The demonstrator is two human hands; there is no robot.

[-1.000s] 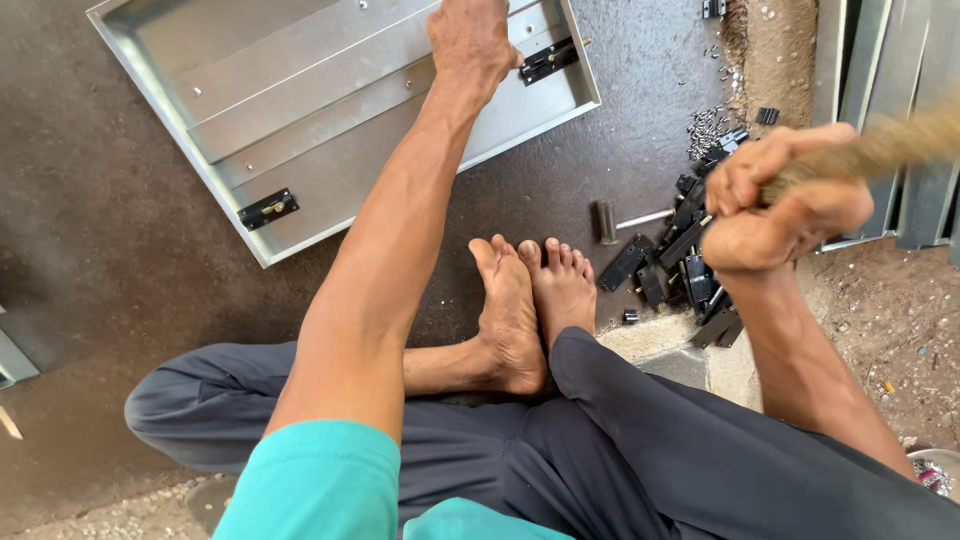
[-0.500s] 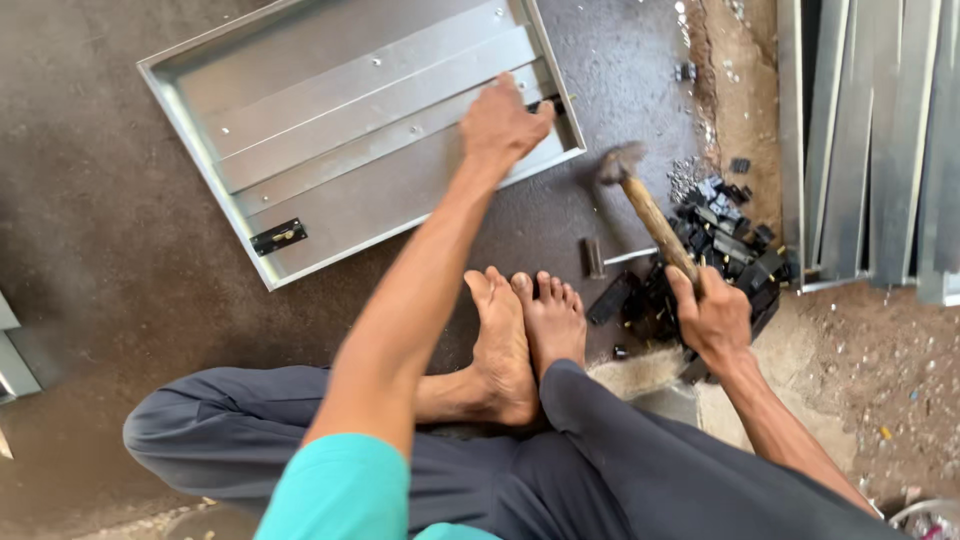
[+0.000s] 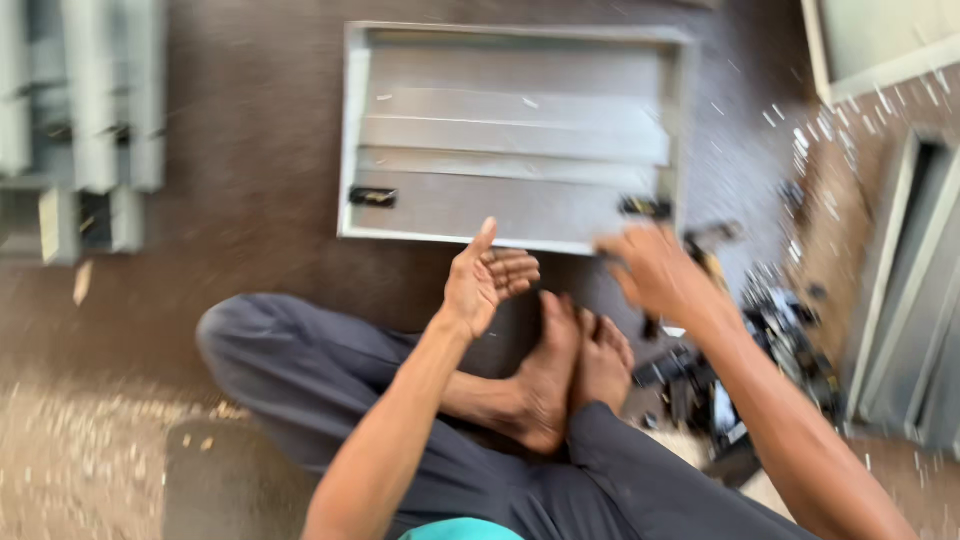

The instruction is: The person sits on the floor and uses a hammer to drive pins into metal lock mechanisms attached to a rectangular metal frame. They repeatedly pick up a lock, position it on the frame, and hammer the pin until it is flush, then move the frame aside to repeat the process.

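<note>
Dark floor | metal panel just beyond left hand, spread | right hand blurred, grip unclear

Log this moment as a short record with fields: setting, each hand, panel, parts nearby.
setting: person sits cross-legged on a dark floor, bare feet together
left hand: open, palm up, holds nothing, just short of the panel's near edge
right hand: blurred at the panel's near right corner; grip cannot be told
panel: grey metal panel lying flat, a dark hinge on it
parts nearby: pile of small black parts on the person's right
</note>
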